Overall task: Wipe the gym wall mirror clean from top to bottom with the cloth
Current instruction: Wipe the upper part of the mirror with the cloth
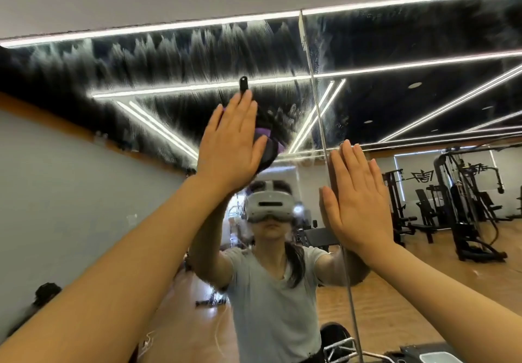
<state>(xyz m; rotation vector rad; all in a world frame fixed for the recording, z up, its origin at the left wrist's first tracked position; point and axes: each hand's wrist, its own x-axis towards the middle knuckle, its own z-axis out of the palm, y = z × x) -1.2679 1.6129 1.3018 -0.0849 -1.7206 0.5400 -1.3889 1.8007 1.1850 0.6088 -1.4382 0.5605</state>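
mirror (395,103) glass fills the wall ahead, and both of the person's bare arms reach up to it. left hand (230,148) is raised higher, fingers straight and close together, palm pressing a purple and dark cloth (267,148) flat against the glass; the cloth peeks out past the hand's right edge, and nothing is gripped in a fist. right hand (356,196) sits lower, just right of the vertical seam (316,103) between two panes, spread flat with fingers straight, resting on the glass and holding nothing. above the left hand the pane is streaked with pale wet smears (175,49) running up to the top edge. farther off, in the reflection, ceiling light strips (423,64), a wooden floor and black weight machines (463,207) show at the right.
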